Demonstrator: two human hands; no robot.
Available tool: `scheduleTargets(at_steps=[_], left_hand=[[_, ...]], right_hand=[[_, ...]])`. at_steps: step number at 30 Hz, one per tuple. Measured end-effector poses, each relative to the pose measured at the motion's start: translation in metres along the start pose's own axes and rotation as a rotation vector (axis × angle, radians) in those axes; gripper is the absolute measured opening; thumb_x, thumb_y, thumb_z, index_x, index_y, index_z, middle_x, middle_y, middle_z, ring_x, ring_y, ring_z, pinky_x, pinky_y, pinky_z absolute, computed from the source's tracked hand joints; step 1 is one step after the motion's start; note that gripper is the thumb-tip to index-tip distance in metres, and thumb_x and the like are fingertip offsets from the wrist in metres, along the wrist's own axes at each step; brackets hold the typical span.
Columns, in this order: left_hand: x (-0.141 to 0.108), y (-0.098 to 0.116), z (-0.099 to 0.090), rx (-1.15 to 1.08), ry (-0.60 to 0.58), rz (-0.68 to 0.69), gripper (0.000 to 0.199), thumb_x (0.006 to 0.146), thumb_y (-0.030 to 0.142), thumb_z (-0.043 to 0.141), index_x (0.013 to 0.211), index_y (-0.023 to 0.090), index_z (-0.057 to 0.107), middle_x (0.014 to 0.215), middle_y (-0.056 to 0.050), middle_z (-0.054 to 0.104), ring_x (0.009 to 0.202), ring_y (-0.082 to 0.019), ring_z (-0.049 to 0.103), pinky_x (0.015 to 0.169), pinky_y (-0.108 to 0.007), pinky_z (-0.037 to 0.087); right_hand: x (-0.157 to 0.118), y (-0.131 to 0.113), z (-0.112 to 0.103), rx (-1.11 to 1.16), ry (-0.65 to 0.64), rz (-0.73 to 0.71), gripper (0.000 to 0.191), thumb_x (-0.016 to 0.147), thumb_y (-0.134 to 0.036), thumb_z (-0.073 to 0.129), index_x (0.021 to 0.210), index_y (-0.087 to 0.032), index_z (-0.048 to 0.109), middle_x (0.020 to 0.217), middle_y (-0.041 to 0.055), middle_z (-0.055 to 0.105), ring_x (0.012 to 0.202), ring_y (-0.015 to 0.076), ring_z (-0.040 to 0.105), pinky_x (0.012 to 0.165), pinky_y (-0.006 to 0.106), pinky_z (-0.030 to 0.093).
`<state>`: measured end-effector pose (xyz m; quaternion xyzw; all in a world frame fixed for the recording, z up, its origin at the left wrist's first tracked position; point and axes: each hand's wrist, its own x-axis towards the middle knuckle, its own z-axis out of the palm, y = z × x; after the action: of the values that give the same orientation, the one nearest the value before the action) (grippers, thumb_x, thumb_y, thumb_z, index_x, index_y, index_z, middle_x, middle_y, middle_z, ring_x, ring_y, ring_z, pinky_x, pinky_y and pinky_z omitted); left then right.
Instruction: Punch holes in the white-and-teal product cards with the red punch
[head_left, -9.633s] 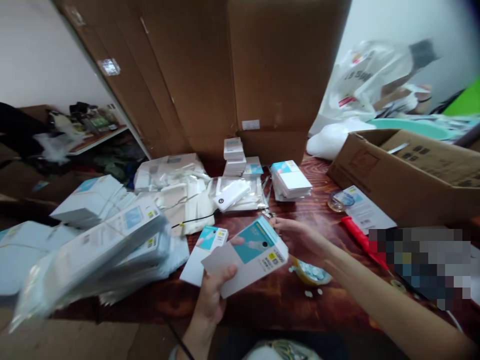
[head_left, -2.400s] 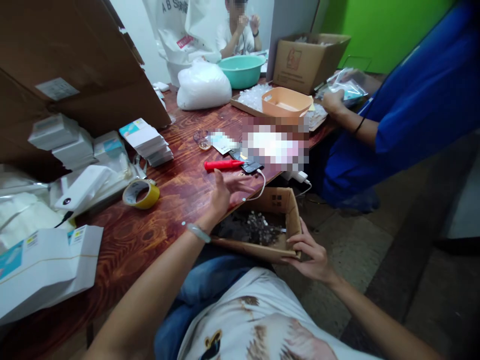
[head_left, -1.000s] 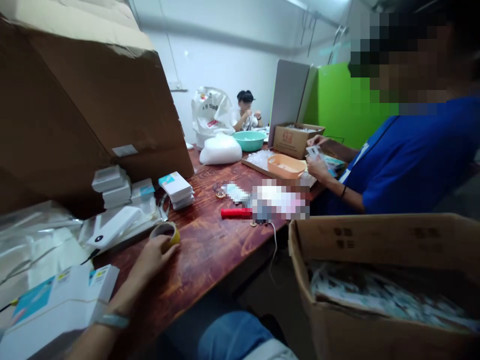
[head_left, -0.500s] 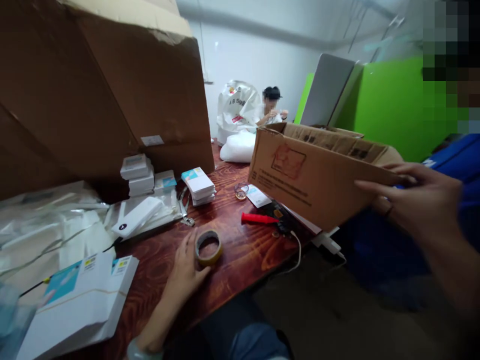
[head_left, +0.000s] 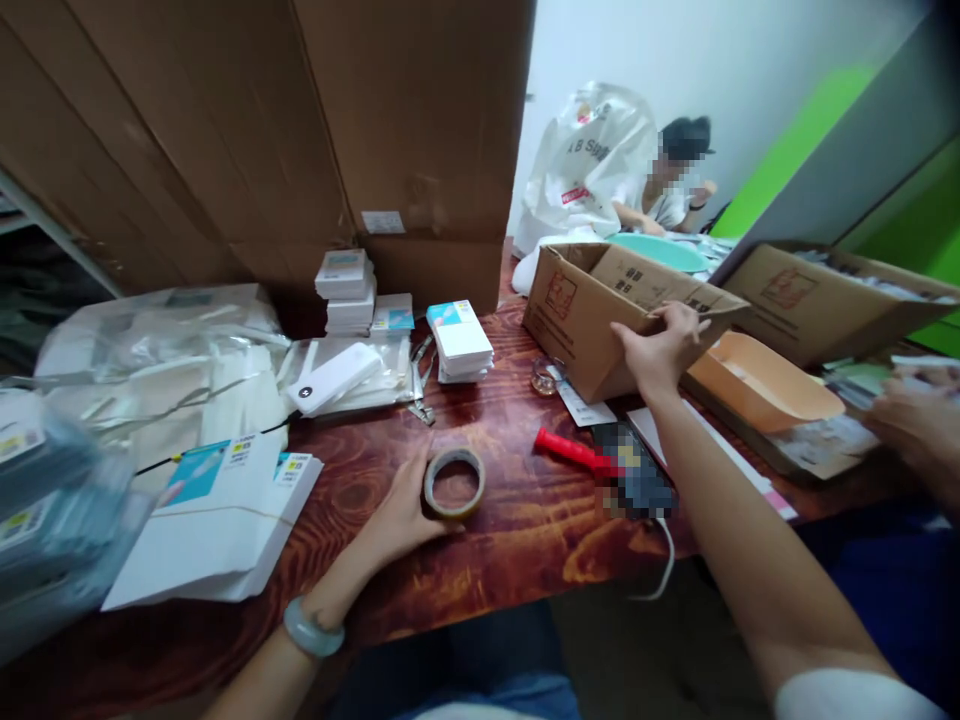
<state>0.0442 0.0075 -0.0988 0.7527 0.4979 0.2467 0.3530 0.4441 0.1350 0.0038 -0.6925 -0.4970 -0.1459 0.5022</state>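
My left hand (head_left: 409, 510) is closed around the left side of a roll of tape (head_left: 454, 484), which rests on the dark red wooden table (head_left: 495, 560). My right hand (head_left: 664, 350) grips the near edge of an open cardboard box (head_left: 574, 320), its thumb on the outer wall. The box stands on the table, over one end of a white card (head_left: 581, 405). In front of the box lie a red-handled tool (head_left: 574, 449) and a dark device with a white cable, blurred in part.
Stacks of white boxes (head_left: 461, 340), banded white cards (head_left: 217, 530) and plastic bags (head_left: 202, 350) lie left. A large carton (head_left: 420, 120) stands behind. At right are an orange tray (head_left: 772, 385), another carton (head_left: 802, 300) and a co-worker's hand. A person sits at the back.
The view has turned right. The cardboard box, tilted before, now stands on the table farther from the front edge, with my right hand at its rim. My left hand is still at the tape.
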Motion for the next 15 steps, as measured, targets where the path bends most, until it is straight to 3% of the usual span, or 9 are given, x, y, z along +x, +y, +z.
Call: scheduleTargets(at_steps=[3, 5, 6, 7, 9, 10, 12, 15], left_hand=[[0.003, -0.004, -0.007, -0.061, -0.075, 0.045, 0.126, 0.059, 0.05, 0.088, 0.159, 0.021, 0.018, 0.155, -0.018, 0.038, 0.144, -0.035, 0.037, 0.121, -0.051, 0.028], [0.002, -0.005, -0.011, -0.085, -0.104, 0.054, 0.12, 0.057, 0.05, 0.089, 0.155, 0.021, 0.029, 0.154, -0.018, 0.04, 0.144, -0.035, 0.038, 0.121, -0.05, 0.028], [0.001, -0.005, -0.012, -0.095, -0.117, 0.053, 0.117, 0.057, 0.05, 0.089, 0.154, 0.02, 0.032, 0.153, -0.017, 0.041, 0.143, -0.035, 0.039, 0.121, -0.051, 0.028], [0.0, -0.005, -0.013, -0.105, -0.129, 0.049, 0.116, 0.057, 0.051, 0.089, 0.154, 0.021, 0.034, 0.153, -0.017, 0.042, 0.143, -0.035, 0.038, 0.122, -0.051, 0.028], [-0.004, -0.006, -0.012, -0.136, -0.158, 0.033, 0.119, 0.056, 0.053, 0.089, 0.156, 0.022, 0.031, 0.156, -0.018, 0.037, 0.146, -0.036, 0.033, 0.123, -0.053, 0.025], [-0.006, -0.006, -0.012, -0.158, -0.167, 0.015, 0.125, 0.055, 0.055, 0.089, 0.158, 0.023, 0.026, 0.159, -0.018, 0.032, 0.149, -0.037, 0.029, 0.123, -0.053, 0.022], [-0.01, -0.007, -0.011, -0.207, -0.159, -0.032, 0.14, 0.05, 0.06, 0.089, 0.161, 0.022, 0.012, 0.164, -0.019, 0.018, 0.153, -0.038, 0.018, 0.125, -0.055, 0.016], [-0.016, -0.01, -0.012, -0.315, -0.083, -0.07, 0.151, 0.046, 0.068, 0.087, 0.161, 0.022, 0.001, 0.167, -0.019, 0.006, 0.154, -0.038, 0.009, 0.125, -0.055, 0.012]], right_hand=[[-0.019, -0.015, -0.008, -0.025, 0.002, 0.05, 0.047, 0.067, -0.035, 0.079, 0.1, -0.019, 0.051, 0.128, 0.0183, 0.053, 0.127, 0.0381, 0.047, 0.111, 0.068, 0.025], [-0.038, -0.033, -0.016, -0.046, 0.06, 0.039, 0.071, 0.069, -0.04, 0.078, 0.126, -0.016, 0.044, 0.15, 0.0259, 0.032, 0.138, 0.0442, 0.034, 0.11, 0.073, 0.021], [-0.048, -0.047, -0.018, -0.038, 0.081, -0.019, 0.07, 0.075, -0.042, 0.074, 0.131, -0.016, 0.043, 0.154, 0.0251, 0.028, 0.139, 0.0433, 0.035, 0.111, 0.072, 0.022], [-0.058, -0.064, -0.018, -0.001, 0.06, -0.112, 0.058, 0.08, -0.043, 0.069, 0.127, -0.017, 0.047, 0.15, 0.0222, 0.036, 0.136, 0.04, 0.04, 0.112, 0.065, 0.029], [-0.075, -0.106, -0.009, 0.121, -0.212, -0.25, 0.029, 0.09, -0.046, 0.058, 0.104, -0.021, 0.056, 0.124, 0.0158, 0.059, 0.118, 0.0319, 0.058, 0.104, 0.05, 0.044], [-0.081, -0.129, 0.001, 0.117, -0.401, -0.229, 0.029, 0.091, -0.049, 0.054, 0.098, -0.021, 0.057, 0.112, 0.0135, 0.064, 0.106, 0.0291, 0.063, 0.097, 0.045, 0.049], [-0.087, -0.175, 0.027, -0.027, -0.634, -0.124, 0.047, 0.087, -0.063, 0.056, 0.103, -0.019, 0.057, 0.113, 0.0155, 0.063, 0.102, 0.0318, 0.065, 0.088, 0.045, 0.052], [-0.082, -0.227, 0.072, -0.241, -0.826, -0.01, 0.084, 0.075, -0.074, 0.064, 0.129, -0.011, 0.049, 0.131, 0.0251, 0.054, 0.121, 0.0412, 0.057, 0.094, 0.052, 0.049]])
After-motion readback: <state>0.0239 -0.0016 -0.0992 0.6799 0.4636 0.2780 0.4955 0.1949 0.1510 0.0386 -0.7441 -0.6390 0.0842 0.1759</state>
